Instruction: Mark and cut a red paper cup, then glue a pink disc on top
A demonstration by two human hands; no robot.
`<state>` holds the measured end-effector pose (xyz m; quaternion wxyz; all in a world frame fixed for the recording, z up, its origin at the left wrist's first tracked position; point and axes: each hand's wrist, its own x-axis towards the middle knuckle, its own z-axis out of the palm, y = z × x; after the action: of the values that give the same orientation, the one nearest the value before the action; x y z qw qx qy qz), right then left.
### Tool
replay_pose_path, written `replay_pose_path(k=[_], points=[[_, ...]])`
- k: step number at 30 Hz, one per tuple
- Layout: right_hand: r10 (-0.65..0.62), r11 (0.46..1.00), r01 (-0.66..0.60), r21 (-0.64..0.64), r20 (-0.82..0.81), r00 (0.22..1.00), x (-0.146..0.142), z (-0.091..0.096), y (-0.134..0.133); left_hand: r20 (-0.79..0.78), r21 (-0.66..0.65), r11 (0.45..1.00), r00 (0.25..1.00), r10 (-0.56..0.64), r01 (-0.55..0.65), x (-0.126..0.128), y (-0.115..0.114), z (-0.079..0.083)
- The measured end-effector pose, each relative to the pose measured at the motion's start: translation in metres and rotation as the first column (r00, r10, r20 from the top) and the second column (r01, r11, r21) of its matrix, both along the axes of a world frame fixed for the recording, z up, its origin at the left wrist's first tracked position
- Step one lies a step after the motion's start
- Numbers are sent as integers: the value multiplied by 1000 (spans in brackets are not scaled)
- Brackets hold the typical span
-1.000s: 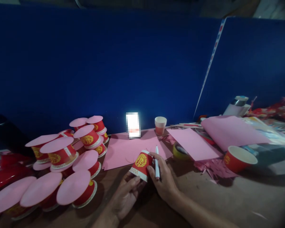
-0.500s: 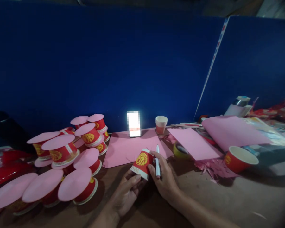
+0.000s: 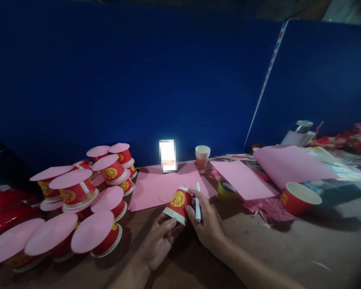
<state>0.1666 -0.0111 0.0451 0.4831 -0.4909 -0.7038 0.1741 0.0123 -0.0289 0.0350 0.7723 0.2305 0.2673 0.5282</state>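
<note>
A red paper cup point(image 3: 177, 204) with a gold emblem is held upside down and tilted over the brown table, near the edge of a pink paper sheet point(image 3: 156, 186). My left hand point(image 3: 159, 243) grips the cup from below at its white rim. My right hand point(image 3: 205, 222) is closed round a white pen point(image 3: 197, 200), tip pointing up, with its fingers touching the cup's right side.
Several red cups topped with pink paper discs point(image 3: 78, 200) pile up at the left. A lit phone point(image 3: 167, 155) and a small cup point(image 3: 202, 156) stand at the blue wall. More pink sheets point(image 3: 243, 178), a tape roll point(image 3: 227, 188), a tilted open red cup point(image 3: 297, 197) and paper scraps lie right.
Both hands and the cup have hardly shifted; the view has moved slightly, so everything sits a little higher and further left.
</note>
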Motion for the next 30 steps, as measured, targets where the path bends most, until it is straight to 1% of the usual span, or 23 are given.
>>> replay_pose_path(k=[5,11,18,25,30], points=[[-4,1000,4,12,0,1000,0,-2,1,-7,-11,1000,1000,11,-11,1,0,1],[-5,1000,5,-5,6,1000,0,-1,0,4,-7,1000,1000,-3,3,2,1,1],[6,1000,-6,19,15,1000,0,-5,2,3,-10,1000,1000,7,-7,1,1,-1],[-16,999,15,44,29,999,0,-6,3,-13,7,1000,1000,8,-8,0,0,-1],[2,999,-3,42,17,1000,1,-7,4,-19,2,1000,1000,8,-8,1,1,0]])
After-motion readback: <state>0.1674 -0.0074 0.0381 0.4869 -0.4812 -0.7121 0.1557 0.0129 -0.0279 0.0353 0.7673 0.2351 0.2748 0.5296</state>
